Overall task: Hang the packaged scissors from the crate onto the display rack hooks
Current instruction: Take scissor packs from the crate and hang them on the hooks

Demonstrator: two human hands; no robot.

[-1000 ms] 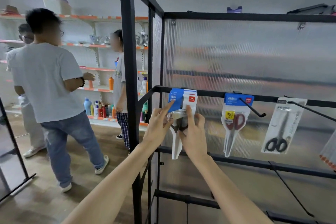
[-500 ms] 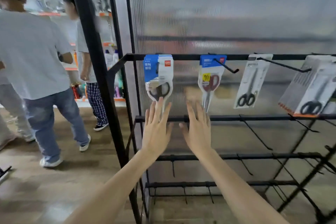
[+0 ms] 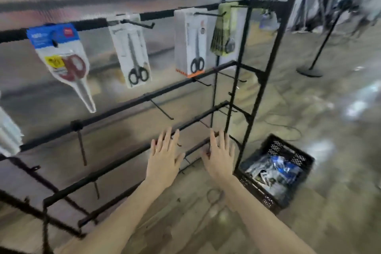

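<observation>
View swung right; crate (image 3: 276, 171) beside fingers (image 3: 221, 142).

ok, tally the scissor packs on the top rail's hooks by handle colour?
Red handles: 1
Black handles: 2, one on the white card, one on the orange-edged card
Unclear: 1, green-yellow pack; blurred
Total: 4

Head view, single camera: worn at head height, facing forward and down, tilted right; close to the black display rack (image 3: 208, 72), which fills left and centre; black crate (image 3: 276, 171) on the floor at near right; open floor recedes far right; motion-blurred
</observation>
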